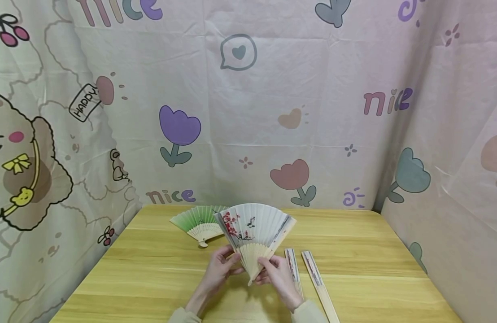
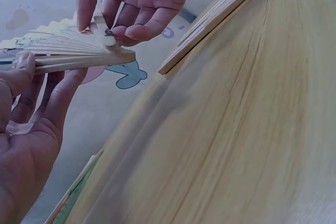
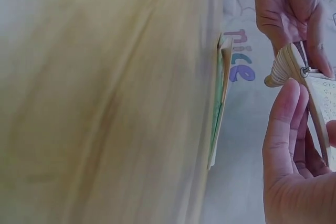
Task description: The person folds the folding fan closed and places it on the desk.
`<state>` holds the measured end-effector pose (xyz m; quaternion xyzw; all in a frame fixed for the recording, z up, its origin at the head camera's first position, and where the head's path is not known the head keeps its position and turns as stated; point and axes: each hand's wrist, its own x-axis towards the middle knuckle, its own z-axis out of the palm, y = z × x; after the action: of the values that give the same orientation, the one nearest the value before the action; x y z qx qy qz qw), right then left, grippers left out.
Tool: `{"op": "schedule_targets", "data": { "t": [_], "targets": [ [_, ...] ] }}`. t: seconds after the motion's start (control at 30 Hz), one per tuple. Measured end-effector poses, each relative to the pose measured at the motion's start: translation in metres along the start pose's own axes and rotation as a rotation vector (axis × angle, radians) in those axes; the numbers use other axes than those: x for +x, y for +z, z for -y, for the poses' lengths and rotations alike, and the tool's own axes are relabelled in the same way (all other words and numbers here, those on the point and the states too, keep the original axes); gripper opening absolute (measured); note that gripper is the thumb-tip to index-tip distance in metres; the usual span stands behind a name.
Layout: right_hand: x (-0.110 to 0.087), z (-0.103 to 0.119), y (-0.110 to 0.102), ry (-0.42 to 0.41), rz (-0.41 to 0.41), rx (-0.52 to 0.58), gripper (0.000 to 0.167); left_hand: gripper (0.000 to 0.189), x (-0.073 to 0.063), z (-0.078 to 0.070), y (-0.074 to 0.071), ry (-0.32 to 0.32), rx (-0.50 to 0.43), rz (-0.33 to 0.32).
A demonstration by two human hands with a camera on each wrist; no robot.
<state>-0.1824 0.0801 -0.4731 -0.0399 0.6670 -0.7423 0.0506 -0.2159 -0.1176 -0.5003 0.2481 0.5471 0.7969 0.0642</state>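
A white folding fan point(image 1: 258, 224) with red blossoms and small birds is spread wide above the table, its pale ribs meeting at the bottom. My left hand point(image 1: 221, 267) pinches its left edge between thumb and fingers. On the other side, my right hand point(image 1: 278, 274) grips the lower ribs near the pivot, thumb on the front. The left wrist view shows the ribs point(image 2: 68, 62) edge-on between the left thumb and fingers. In the right wrist view, a small metal ring sits at the pivot point(image 3: 304, 71), close to the right fingertips.
A green folding fan point(image 1: 204, 224) lies spread on the wooden table point(image 1: 361, 251) behind and left of the white one. Two folded fans point(image 1: 313, 269) with printed paper lie to the right, one partly behind the right hand. Patterned cloth point(image 1: 248, 112) surrounds the table's back and sides.
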Motion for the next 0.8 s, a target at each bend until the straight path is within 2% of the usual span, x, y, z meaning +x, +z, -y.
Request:
{"op": "schedule_targets", "data": {
  "t": [0.3, 0.57, 0.8],
  "targets": [
    [-0.0011, -0.0029, -0.0012, -0.047, 0.062, -0.029, 0.033, 0.032, -0.0001, -0.0007, 0.0022, 0.019, -0.022, 0.019],
    [-0.0049, -0.0013, -0.0019, -0.074, 0.145, -0.143, 0.032, 0.032, -0.0007, 0.0012, -0.0007, 0.044, -0.033, 0.010],
    [-0.0065, -0.0021, -0.0030, -0.126, 0.220, -0.224, 0.027, 0.029, -0.0018, 0.0005, -0.0010, 0.037, -0.038, 0.015]
  ]
}}
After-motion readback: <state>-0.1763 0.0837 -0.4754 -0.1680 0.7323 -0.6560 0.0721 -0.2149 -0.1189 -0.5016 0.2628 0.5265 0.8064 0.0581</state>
